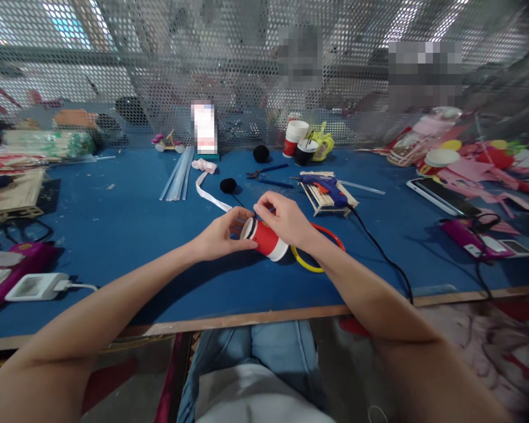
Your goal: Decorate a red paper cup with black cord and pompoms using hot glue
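A red and white paper cup (268, 239) lies tilted on its side above the blue table, its rim toward the left. My left hand (216, 236) is closed around the rim end, thumb on the near side and fingers behind. Black yarn (253, 224) lies along the cup near that rim. My right hand (284, 216) rests over the cup with fingertips pinched at the yarn. From a small black yarn ball (228, 185) a strand leads toward my hands. Behind my right wrist lies a red and yellow ring (307, 267).
A blue glue gun (325, 187) rests on a wooden stick stand, its cord running to the front edge. Pliers (268, 170), glue sticks (178, 176), white ribbon (208, 197), a second black ball (261, 154) and a lit phone (205, 129) lie beyond. Cups (296, 138) stand behind.
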### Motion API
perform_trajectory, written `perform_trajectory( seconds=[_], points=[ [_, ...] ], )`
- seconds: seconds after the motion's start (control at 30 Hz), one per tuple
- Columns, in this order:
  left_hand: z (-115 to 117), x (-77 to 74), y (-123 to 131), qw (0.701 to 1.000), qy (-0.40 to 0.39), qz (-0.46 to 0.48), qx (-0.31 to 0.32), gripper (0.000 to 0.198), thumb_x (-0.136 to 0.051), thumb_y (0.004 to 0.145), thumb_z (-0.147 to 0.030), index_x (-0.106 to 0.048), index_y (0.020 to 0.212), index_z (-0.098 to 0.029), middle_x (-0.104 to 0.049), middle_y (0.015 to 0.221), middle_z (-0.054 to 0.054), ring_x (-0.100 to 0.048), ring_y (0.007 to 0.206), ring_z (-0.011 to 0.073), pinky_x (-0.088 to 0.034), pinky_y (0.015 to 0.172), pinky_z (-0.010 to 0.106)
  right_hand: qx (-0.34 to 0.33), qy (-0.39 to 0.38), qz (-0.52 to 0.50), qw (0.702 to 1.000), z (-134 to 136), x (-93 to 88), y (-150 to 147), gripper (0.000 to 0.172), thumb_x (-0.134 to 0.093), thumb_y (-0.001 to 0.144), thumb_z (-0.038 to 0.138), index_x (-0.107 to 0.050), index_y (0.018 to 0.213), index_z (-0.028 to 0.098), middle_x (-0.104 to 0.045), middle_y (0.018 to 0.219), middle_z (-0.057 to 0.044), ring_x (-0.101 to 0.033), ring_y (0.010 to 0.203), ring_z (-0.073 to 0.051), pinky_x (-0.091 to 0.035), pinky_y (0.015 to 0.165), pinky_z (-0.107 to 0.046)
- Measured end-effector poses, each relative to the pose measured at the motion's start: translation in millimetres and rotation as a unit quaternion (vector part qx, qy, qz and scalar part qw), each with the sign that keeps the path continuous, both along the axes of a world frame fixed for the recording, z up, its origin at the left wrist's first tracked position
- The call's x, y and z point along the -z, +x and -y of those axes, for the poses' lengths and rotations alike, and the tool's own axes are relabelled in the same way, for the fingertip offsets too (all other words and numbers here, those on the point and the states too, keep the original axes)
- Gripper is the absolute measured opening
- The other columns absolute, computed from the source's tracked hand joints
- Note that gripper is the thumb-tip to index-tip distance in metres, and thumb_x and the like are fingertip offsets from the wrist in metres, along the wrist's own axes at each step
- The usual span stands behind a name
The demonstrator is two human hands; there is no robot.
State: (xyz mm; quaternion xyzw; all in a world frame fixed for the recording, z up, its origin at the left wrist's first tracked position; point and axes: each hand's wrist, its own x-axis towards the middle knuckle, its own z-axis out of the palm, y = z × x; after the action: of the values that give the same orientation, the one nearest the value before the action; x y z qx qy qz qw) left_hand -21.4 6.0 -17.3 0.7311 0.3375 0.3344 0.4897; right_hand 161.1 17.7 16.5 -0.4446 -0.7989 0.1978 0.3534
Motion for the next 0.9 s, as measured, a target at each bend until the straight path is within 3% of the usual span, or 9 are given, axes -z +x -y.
perform_trajectory(
  seconds=[0.23, 0.4, 0.53, 0.67, 0.73, 0.83, 0.9],
  points=[
    [3, 1.1, 2, 0.999, 0.042, 0.014, 0.018, 0.054, -0.075, 0.066, -0.03, -0.04, 0.107, -0.02, -0.052, 0.11, 0.009, -0.056, 0.094, 0.0175, -0.048, 0.08, 0.034, -0.044, -0.082, -0.063, 0.994, -5, -10.7, -1, 0.019, -0.051, 0.083, 0.033, -0.055, 0.074, 0.016, -0.058, 0.071, -0.001, -0.05, 0.065, -0.012, -0.04, 0.062, -0.026],
    [4, 2.4, 3, 0.994, 0.108, 0.034, 0.006, 0.06, -0.075, 0.068, -0.028, -0.031, 0.108, -0.023, -0.053, 0.109, 0.008, -0.056, 0.099, 0.0186, -0.048, 0.084, 0.035, -0.016, -0.148, -0.121, 0.981, -9, -16.5, -6, 0.016, -0.056, 0.078, 0.028, -0.056, 0.067, 0.016, -0.057, 0.062, 0.0, -0.05, 0.057, -0.01, -0.04, 0.058, -0.026],
    [6, 1.3, 3, 0.985, 0.171, 0.002, 0.023, 0.062, -0.072, 0.071, -0.03, -0.034, 0.12, -0.023, -0.052, 0.119, 0.012, -0.057, 0.101, 0.0199, -0.048, 0.086, 0.035, -0.034, -0.249, -0.185, 0.95, -13, -21.6, -9, 0.009, -0.06, 0.072, 0.017, -0.053, 0.067, 0.017, -0.059, 0.057, 0.002, -0.051, 0.052, -0.009, -0.04, 0.053, -0.023],
    [11, -2.8, 4, 0.975, 0.206, -0.073, 0.034, 0.061, -0.07, 0.072, -0.038, -0.041, 0.124, -0.023, -0.054, 0.122, 0.011, -0.057, 0.102, 0.0222, -0.047, 0.089, 0.037, -0.048, -0.328, -0.247, 0.911, -26, -25.3, -15, 0.011, -0.056, 0.074, 0.012, -0.052, 0.082, 0.018, -0.064, 0.066, 0.001, -0.055, 0.053, -0.008, -0.039, 0.048, -0.02],
    [13, -5.3, 5, 0.97, 0.218, -0.1, 0.038, 0.058, -0.069, 0.073, -0.041, -0.045, 0.122, -0.023, -0.057, 0.119, 0.011, -0.056, 0.105, 0.024, -0.047, 0.09, 0.038, -0.03, -0.307, -0.217, 0.926, -38, -22.9, -18, 0.01, -0.054, 0.078, 0.013, -0.053, 0.087, 0.017, -0.064, 0.07, -0.001, -0.058, 0.056, -0.009, -0.04, 0.049, -0.019],
    [14, -7.4, 6, 0.971, 0.215, -0.104, 0.033, 0.056, -0.069, 0.072, -0.043, -0.049, 0.119, -0.021, -0.059, 0.117, 0.011, -0.057, 0.106, 0.0241, -0.048, 0.088, 0.036, 0.003, -0.232, -0.085, 0.969, -58, -15.1, -23, 0.003, -0.053, 0.081, 0.014, -0.055, 0.082, 0.016, -0.064, 0.073, -0.003, -0.059, 0.058, -0.009, -0.042, 0.049, -0.019],
    [15, -7.5, 6, 0.971, 0.212, -0.102, 0.033, 0.056, -0.069, 0.071, -0.044, -0.05, 0.118, -0.019, -0.06, 0.116, 0.012, -0.057, 0.105, 0.0235, -0.048, 0.088, 0.036, -0.004, -0.239, -0.023, 0.971, -71, -10.3, -28, 0.005, -0.054, 0.083, 0.017, -0.057, 0.079, 0.016, -0.064, 0.07, -0.004, -0.059, 0.055, -0.011, -0.043, 0.047, -0.02]
  ],
)
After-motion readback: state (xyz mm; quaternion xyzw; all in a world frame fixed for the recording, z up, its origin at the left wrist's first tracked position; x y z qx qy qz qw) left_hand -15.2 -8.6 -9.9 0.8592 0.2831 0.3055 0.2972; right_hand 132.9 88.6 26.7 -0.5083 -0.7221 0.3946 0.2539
